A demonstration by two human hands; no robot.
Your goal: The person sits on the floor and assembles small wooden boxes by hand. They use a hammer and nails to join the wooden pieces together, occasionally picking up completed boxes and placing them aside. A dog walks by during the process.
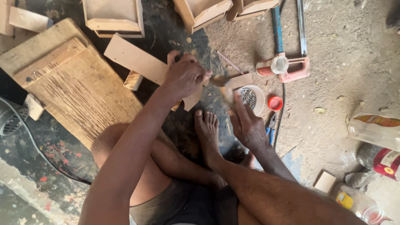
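That thin plywood strip (143, 62) near the middle of the frame looks light and stiff but easy to split, so pinning it flat near its end makes sense, and the left hand (185, 75) has its fingers curled tight over it. It's pale, flat, raw-edged; the right hand (246, 123) is blurred, fingers mostly extended, can't tell if it grips the brush-like tool (223, 81).

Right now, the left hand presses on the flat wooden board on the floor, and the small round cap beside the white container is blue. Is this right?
Not quite. In the head view the left hand does press on the flat wooden board, but the small round cap beside the white container is red, not blue.
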